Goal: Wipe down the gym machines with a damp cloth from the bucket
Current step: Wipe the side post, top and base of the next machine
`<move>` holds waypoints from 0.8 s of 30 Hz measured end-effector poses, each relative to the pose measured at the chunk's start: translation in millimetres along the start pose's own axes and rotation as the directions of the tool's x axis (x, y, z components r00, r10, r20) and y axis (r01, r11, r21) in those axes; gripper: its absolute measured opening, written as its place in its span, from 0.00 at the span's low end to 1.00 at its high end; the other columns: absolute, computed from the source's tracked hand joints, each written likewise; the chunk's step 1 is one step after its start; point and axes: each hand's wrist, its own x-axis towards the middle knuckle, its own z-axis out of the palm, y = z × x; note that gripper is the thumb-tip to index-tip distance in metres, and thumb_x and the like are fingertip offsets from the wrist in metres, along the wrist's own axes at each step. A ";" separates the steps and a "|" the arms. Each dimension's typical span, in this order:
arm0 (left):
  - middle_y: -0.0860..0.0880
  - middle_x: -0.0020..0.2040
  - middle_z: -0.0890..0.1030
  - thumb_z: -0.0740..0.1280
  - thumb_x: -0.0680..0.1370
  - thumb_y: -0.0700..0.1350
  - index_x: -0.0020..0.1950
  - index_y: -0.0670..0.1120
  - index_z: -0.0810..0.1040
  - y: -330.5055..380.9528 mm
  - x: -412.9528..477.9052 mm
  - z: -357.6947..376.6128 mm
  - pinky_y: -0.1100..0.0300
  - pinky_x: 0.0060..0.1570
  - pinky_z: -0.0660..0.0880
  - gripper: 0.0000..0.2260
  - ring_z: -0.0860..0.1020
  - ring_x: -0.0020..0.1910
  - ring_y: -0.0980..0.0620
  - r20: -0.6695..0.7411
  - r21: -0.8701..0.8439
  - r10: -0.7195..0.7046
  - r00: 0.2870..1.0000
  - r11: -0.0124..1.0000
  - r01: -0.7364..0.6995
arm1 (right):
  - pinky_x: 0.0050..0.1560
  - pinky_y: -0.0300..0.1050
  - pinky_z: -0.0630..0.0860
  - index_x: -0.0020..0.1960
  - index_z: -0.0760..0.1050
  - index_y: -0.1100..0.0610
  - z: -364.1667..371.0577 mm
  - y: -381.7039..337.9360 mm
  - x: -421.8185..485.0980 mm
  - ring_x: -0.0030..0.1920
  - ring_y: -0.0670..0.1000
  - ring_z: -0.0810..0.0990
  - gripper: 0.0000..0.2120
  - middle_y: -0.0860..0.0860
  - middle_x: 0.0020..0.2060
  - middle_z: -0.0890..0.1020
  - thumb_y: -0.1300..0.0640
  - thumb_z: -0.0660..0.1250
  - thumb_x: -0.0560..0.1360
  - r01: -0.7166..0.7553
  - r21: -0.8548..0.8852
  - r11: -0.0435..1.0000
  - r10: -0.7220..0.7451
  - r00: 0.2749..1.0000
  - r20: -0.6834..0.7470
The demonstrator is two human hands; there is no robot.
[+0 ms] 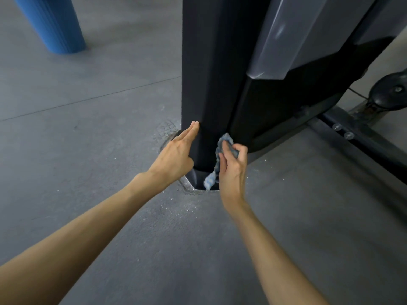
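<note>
Light soft, even, rather dim, cool grey. Glare: pale streak on frosted translucent plastic panel (277,34), far right. Shadows: faint beside blue ribbed cylinder (50,23), far left, on grey speckled floor (88,150). Slight blur on blue-and-white cloth (223,140). Wide-angle stretching at edges.

Two bare forearms (88,234), uncovered to the frame edge; left grip (176,155), right grip (233,172), both bare

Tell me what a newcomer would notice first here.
The tall dark machine column fills the upper middle, rising from the grey floor. At its base the right hand holds a blue-grey cloth against it, while the left hand rests straight-fingered on its left side. A blue cylinder stands at the top left.
</note>
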 end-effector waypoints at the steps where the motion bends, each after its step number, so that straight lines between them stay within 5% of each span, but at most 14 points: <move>1: 0.51 0.78 0.53 0.56 0.68 0.25 0.79 0.47 0.49 1.2 -0.5 1.9 0.64 0.63 0.64 0.42 0.60 0.74 0.48 -0.010 -0.001 -0.003 1.000 1.000 0.003 | 0.49 0.40 0.74 0.54 0.74 0.49 -3.2 3.6 -2.6 0.53 0.46 0.78 0.06 0.55 0.57 0.75 0.50 0.66 0.78 -0.043 -0.034 0.998 0.045 0.997 0.058; 5: 0.51 0.79 0.51 0.56 0.69 0.25 0.79 0.47 0.47 2.1 -3.2 10.4 0.68 0.60 0.63 0.41 0.60 0.74 0.49 -0.039 -0.019 0.004 0.999 1.000 -0.005 | 0.48 0.42 0.74 0.54 0.72 0.50 -3.7 10.9 -7.9 0.53 0.48 0.78 0.05 0.53 0.56 0.74 0.51 0.63 0.80 -0.014 -0.022 1.000 0.018 0.984 0.179; 9: 0.50 0.79 0.49 0.56 0.68 0.25 0.79 0.47 0.45 -1.3 -6.1 12.1 0.58 0.64 0.67 0.42 0.62 0.73 0.46 -0.027 0.012 0.044 0.999 0.999 -0.044 | 0.60 0.50 0.70 0.66 0.73 0.60 -6.9 15.7 -5.6 0.61 0.62 0.71 0.15 0.62 0.63 0.70 0.62 0.60 0.79 0.091 -0.043 0.995 -0.072 0.944 0.322; 13: 0.48 0.79 0.49 0.58 0.68 0.26 0.79 0.45 0.45 6.8 -14.9 -3.1 0.48 0.65 0.68 0.43 0.64 0.71 0.44 0.000 0.134 0.113 0.994 0.985 -0.112 | 0.58 0.44 0.72 0.65 0.74 0.59 -40.3 8.7 7.1 0.57 0.58 0.73 0.16 0.61 0.61 0.70 0.64 0.62 0.78 0.017 0.020 1.000 -0.022 0.948 0.318; 17: 0.47 0.78 0.55 0.62 0.73 0.33 0.78 0.45 0.49 54.6 -19.3 -26.8 0.51 0.71 0.61 0.37 0.61 0.73 0.47 0.065 0.097 0.141 0.988 0.984 -0.147 | 0.51 0.36 0.72 0.60 0.77 0.59 -102.1 -14.7 27.6 0.49 0.46 0.72 0.15 0.55 0.58 0.70 0.68 0.67 0.75 -0.020 0.031 0.999 0.012 0.969 0.245; 20: 0.49 0.77 0.57 0.64 0.76 0.41 0.78 0.47 0.50 101.6 -17.8 -45.5 0.56 0.71 0.57 0.34 0.60 0.74 0.50 0.131 0.084 0.184 0.974 0.977 -0.196 | 0.46 0.27 0.69 0.58 0.77 0.57 -150.8 -36.6 46.8 0.48 0.44 0.71 0.14 0.53 0.56 0.70 0.68 0.68 0.74 -0.078 0.049 0.996 0.061 0.958 0.279; 24: 0.51 0.77 0.57 0.63 0.76 0.40 0.78 0.48 0.52 160.7 -22.7 -84.0 0.55 0.73 0.52 0.33 0.60 0.74 0.51 0.197 0.122 0.225 0.954 0.960 -0.251 | 0.43 0.17 0.63 0.61 0.73 0.56 -219.3 -74.2 72.4 0.50 0.43 0.71 0.17 0.48 0.55 0.67 0.67 0.68 0.74 -0.202 0.063 0.977 0.175 0.938 0.298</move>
